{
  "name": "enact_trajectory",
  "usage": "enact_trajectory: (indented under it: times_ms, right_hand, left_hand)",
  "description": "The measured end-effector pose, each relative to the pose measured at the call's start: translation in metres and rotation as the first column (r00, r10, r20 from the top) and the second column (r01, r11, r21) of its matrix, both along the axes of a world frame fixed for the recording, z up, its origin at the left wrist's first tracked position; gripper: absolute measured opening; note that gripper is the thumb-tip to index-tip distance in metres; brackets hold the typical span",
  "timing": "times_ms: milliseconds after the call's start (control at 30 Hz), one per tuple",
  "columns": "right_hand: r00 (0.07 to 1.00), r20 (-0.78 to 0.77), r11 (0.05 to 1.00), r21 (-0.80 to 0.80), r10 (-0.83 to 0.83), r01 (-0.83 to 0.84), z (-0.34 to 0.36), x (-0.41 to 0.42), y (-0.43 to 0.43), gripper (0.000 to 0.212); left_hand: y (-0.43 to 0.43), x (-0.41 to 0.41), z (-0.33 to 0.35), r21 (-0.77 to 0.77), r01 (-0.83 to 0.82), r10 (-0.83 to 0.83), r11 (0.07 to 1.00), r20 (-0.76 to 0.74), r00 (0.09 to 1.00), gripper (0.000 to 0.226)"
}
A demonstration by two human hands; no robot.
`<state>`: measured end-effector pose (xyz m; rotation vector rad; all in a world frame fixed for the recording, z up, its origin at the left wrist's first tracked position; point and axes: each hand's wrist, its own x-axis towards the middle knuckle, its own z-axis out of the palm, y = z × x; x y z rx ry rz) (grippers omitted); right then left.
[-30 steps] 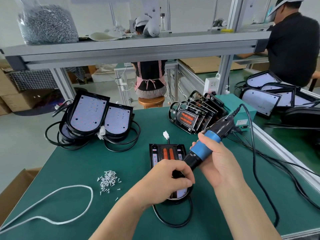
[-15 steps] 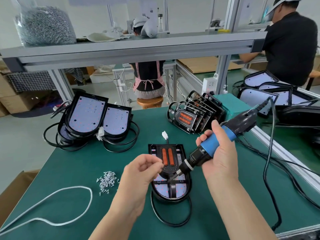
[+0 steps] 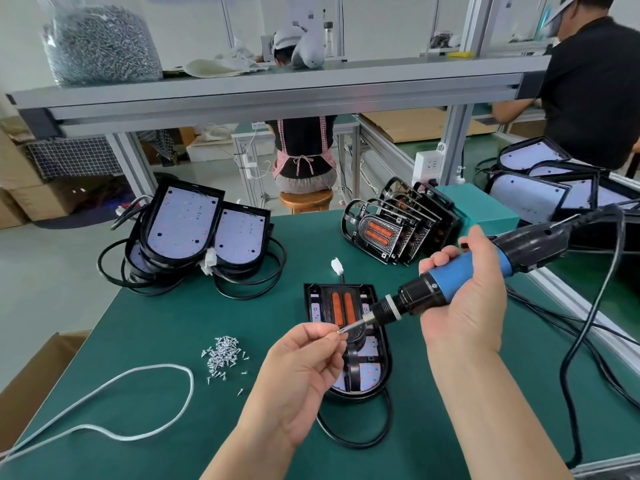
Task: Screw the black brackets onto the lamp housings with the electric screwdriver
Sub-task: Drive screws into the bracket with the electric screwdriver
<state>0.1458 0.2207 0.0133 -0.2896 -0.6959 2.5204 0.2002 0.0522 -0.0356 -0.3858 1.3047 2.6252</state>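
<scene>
On the green surface [image 3: 173, 323] directly before the person lies one lamp housing [image 3: 375, 362], flat, its long axis running away from the person, rounded end nearest and square end farthest. One black bracket [image 3: 351, 370] lies along its middle below two orange strips [image 3: 343, 308], and one white connector [image 3: 336, 265] sits just beyond the far end. Above the housing, the right hand [image 3: 464, 306] has its grip wrapped round the blue handle of the single electric screwdriver [image 3: 429, 296]. The tool's long axis slants from upper right to lower left, with the bit pointing down-left at the left hand [image 3: 301, 375]. That hand's grip is narrow, pinching one small screw [image 3: 341, 331] between thumb and forefinger at the bit's tip. One loose heap of screws [image 3: 223, 353], too many to count, lies left of the housing, near one white cord [image 3: 138, 403]. At far left a stack of housings [image 3: 194, 237] shows two panels face up, with more beneath that cannot be counted. At the back right a leaning row of housings [image 3: 398, 233] stands on edge; roughly five, though overlap hides the count.
</scene>
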Motion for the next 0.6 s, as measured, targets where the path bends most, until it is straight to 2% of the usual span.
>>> enact_trajectory:
  times_ms: [333,600]
  right_hand:
    - [1.0,0.006,1.0,-0.01,0.0,0.0,-0.0035,-0.0003,0.0022,0.024]
    - [1.0,0.021,1.0,0.008,0.001,-0.002,-0.0071,0.0012,0.002,0.022]
  left_hand:
    - [0.0011,0.0018,-0.0025,0.057,0.003,-0.003,0.998,0.006,1.0,0.012]
    - [0.0033,0.0009,-0.0059,-0.038,-0.024,0.023,0.999,-0.042,0.999,0.009]
